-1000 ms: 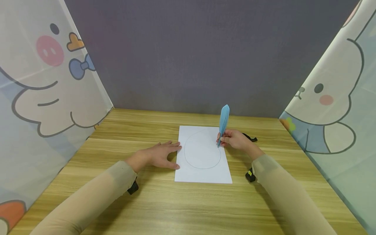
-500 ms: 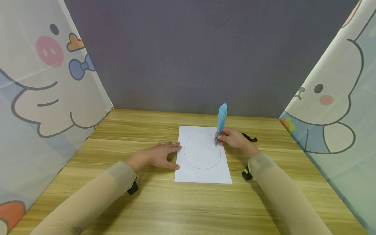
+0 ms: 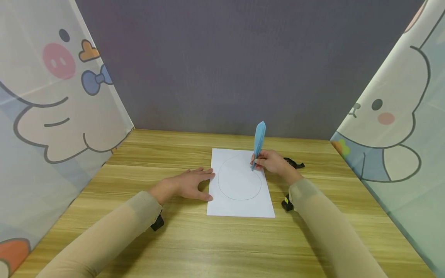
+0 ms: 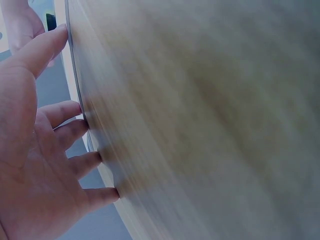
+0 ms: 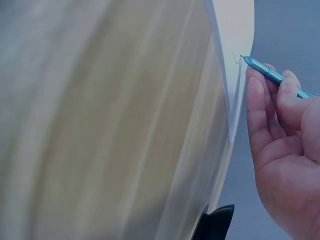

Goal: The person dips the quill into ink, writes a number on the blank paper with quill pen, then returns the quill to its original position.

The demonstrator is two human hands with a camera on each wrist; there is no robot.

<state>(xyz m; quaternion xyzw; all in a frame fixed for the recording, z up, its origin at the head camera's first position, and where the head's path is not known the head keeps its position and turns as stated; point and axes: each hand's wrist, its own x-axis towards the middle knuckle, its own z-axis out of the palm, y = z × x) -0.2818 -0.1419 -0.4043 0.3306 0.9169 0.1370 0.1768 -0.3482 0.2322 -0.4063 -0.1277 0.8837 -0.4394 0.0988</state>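
Note:
My right hand (image 3: 272, 161) pinches a light-blue pen (image 3: 259, 139) with a feather-shaped top, held nearly upright. Its tip meets the white paper (image 3: 240, 209) at the upper right end of a thin, rounded pencil-like outline. In the right wrist view the blue barrel (image 5: 270, 73) sits between thumb and fingers, point against the sheet (image 5: 232, 22). My left hand (image 3: 191, 183) lies with spread fingers at the paper's left edge, fingertips and thumb touching it. From the left wrist view, its palm (image 4: 42, 185) shows with the fingers apart, holding nothing.
A wood-grain table (image 3: 208, 247) carries the paper. Behind it stands a dark grey panel (image 3: 236, 69), with cartoon-printed cloth (image 3: 76, 116) on the left and similar cloth (image 3: 393, 116) at right. Black devices (image 3: 286, 203) and straps sit at the wrists.
My right hand has slid a little left and toward the far side with the pen, its tip following the outline's upper right. My left hand and the paper keep their places.

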